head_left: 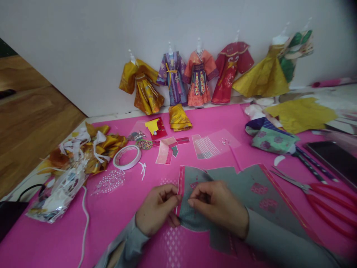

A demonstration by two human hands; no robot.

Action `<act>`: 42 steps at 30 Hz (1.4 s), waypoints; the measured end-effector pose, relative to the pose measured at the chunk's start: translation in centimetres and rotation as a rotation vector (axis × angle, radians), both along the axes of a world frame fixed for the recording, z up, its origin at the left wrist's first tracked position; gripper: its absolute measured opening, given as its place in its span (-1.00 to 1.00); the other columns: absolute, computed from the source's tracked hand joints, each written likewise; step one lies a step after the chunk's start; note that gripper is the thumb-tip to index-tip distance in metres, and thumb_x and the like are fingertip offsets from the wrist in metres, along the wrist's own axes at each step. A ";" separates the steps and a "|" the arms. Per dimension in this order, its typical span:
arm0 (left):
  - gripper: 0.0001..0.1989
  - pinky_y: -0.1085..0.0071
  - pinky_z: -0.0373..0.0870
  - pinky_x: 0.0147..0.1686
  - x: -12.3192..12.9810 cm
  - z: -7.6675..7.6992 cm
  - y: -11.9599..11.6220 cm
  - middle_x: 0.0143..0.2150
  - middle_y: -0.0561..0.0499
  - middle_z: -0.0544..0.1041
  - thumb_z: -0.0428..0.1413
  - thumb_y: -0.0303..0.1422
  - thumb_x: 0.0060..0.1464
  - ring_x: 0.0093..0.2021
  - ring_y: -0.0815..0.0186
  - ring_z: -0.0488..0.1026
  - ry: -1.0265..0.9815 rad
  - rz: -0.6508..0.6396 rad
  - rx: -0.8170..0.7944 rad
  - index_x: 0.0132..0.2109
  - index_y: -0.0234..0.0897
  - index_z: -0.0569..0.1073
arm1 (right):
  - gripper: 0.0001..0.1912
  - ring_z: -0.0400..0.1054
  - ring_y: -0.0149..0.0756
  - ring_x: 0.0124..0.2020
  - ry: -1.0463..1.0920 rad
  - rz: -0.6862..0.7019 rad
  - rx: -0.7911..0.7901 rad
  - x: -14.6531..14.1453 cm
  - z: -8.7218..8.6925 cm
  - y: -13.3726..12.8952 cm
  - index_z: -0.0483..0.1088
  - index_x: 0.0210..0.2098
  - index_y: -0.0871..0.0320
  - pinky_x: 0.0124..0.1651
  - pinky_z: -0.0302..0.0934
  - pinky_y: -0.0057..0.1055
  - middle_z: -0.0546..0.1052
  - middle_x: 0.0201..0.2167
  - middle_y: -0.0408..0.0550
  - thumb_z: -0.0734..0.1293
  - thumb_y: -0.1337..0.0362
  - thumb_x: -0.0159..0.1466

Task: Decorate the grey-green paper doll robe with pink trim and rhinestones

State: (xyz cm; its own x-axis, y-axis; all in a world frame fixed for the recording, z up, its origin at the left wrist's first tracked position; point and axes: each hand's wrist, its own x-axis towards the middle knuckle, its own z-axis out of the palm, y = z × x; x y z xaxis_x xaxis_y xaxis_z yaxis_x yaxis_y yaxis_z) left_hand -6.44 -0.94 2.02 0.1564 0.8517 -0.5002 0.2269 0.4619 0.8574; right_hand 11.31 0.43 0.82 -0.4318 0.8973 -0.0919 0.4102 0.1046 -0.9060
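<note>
A grey-green cutout piece (228, 182) with pink borders and red patterns lies on the pink table surface. At its left pink edge, my left hand (158, 208) pinches the border between thumb and fingers. My right hand (219, 206) is closed over the middle of the piece, thumb and index finger pressed together; anything between them is too small to make out. A sheet of small white gems (206, 147) lies just beyond the hands. Red-handled scissors (308, 188) rest open at the right.
Small doll garments, including a purple robe (174, 80), stand along the wall. A tape roll (127, 157), scattered gems (110, 181) and a plastic bag (58, 195) lie left. A white cord (86, 219) runs down the left; a phone (334, 158) lies right.
</note>
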 end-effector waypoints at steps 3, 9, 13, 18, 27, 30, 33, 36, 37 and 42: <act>-0.74 0.53 0.31 -0.74 0.0 0.0 0.0 -0.69 0.22 0.31 0.12 -0.16 -0.14 -0.73 0.32 0.44 0.003 -0.004 0.008 -0.47 -0.26 0.29 | -0.92 0.14 -0.54 -0.64 -0.007 0.001 -0.002 0.0 0.1 0.0 0.48 -0.52 0.17 -0.57 -0.05 -0.57 0.34 -0.69 -0.28 0.35 0.38 0.09; -0.73 0.49 0.36 -0.70 0.2 0.2 0.0 -0.70 0.19 0.35 0.13 -0.15 -0.17 -0.71 0.32 0.44 0.004 0.013 -0.004 -0.48 -0.26 0.30 | -0.91 0.15 -0.53 -0.63 -0.046 0.012 0.046 0.0 0.1 0.0 0.47 -0.52 0.17 -0.55 -0.04 -0.56 0.36 -0.69 -0.27 0.34 0.39 0.09; -0.75 0.46 0.43 -0.56 -0.3 0.9 0.2 -0.65 0.10 0.45 0.15 -0.20 -0.21 -0.62 0.32 0.49 -0.021 -0.014 -0.051 -0.47 -0.30 0.35 | -0.90 0.17 -0.51 -0.62 -0.082 -0.012 0.066 0.2 0.0 0.3 0.47 -0.51 0.16 -0.55 -0.04 -0.55 0.38 -0.67 -0.26 0.32 0.38 0.11; -0.82 0.44 0.44 -0.44 -0.9 1.4 0.5 -0.59 0.05 0.52 0.18 -0.32 -0.26 -0.49 0.30 0.53 -0.055 -0.015 -0.073 -0.47 -0.30 0.37 | -0.90 0.20 -0.50 -0.60 -0.075 -0.018 0.087 0.4 -0.1 0.6 0.47 -0.50 0.16 -0.54 -0.01 -0.54 0.41 -0.65 -0.24 0.32 0.37 0.12; -0.82 0.41 0.44 -0.42 -0.7 0.7 0.0 -0.57 0.05 0.51 0.23 -0.31 -0.18 -0.49 0.29 0.52 -0.090 -0.041 -0.045 -0.43 -0.31 0.42 | -0.91 0.15 -0.53 -0.63 0.070 -0.011 -0.032 0.1 0.3 0.1 0.48 -0.49 0.19 -0.58 -0.03 -0.57 0.38 -0.66 -0.23 0.33 0.40 0.11; -0.82 0.40 0.44 -0.41 -0.6 0.7 0.0 -0.56 0.04 0.52 0.23 -0.31 -0.16 -0.48 0.29 0.52 -0.089 -0.045 -0.042 -0.44 -0.31 0.43 | -0.92 0.16 -0.52 -0.62 0.089 -0.012 -0.085 0.0 0.3 0.0 0.49 -0.49 0.20 -0.58 -0.02 -0.58 0.39 -0.66 -0.22 0.34 0.38 0.10; -0.81 0.42 0.43 -0.42 -0.5 0.7 -0.1 -0.56 0.04 0.52 0.24 -0.29 -0.16 -0.49 0.30 0.51 -0.087 -0.047 -0.036 -0.45 -0.31 0.44 | -0.91 0.17 -0.51 -0.62 0.103 -0.020 -0.127 -0.1 0.2 0.0 0.50 -0.49 0.21 -0.58 -0.01 -0.57 0.41 -0.65 -0.20 0.36 0.34 0.10; -0.79 0.44 0.41 -0.44 -0.5 0.7 -0.2 -0.56 0.03 0.53 0.26 -0.27 -0.17 -0.50 0.31 0.50 -0.092 -0.050 -0.018 -0.45 -0.32 0.46 | -0.90 0.19 -0.50 -0.61 0.125 -0.022 -0.162 -0.2 0.1 0.0 0.51 -0.48 0.21 -0.57 0.01 -0.56 0.44 -0.63 -0.18 0.36 0.31 0.10; -0.79 0.45 0.41 -0.45 -0.5 0.7 -0.2 -0.56 0.02 0.53 0.26 -0.26 -0.17 -0.51 0.32 0.49 -0.094 -0.050 -0.010 -0.45 -0.32 0.46 | -0.90 0.19 -0.50 -0.61 0.133 -0.024 -0.175 -0.2 0.1 0.0 0.51 -0.48 0.22 -0.57 0.01 -0.56 0.44 -0.63 -0.18 0.36 0.31 0.09; -0.78 0.46 0.40 -0.45 -0.4 0.8 -0.4 -0.56 0.01 0.54 0.26 -0.24 -0.16 -0.51 0.31 0.49 -0.084 -0.044 0.021 -0.46 -0.32 0.50 | -0.90 0.16 -0.52 -0.63 0.166 -0.029 -0.228 -0.2 0.3 0.1 0.49 -0.50 0.22 -0.59 -0.02 -0.58 0.41 -0.66 -0.21 0.36 0.32 0.09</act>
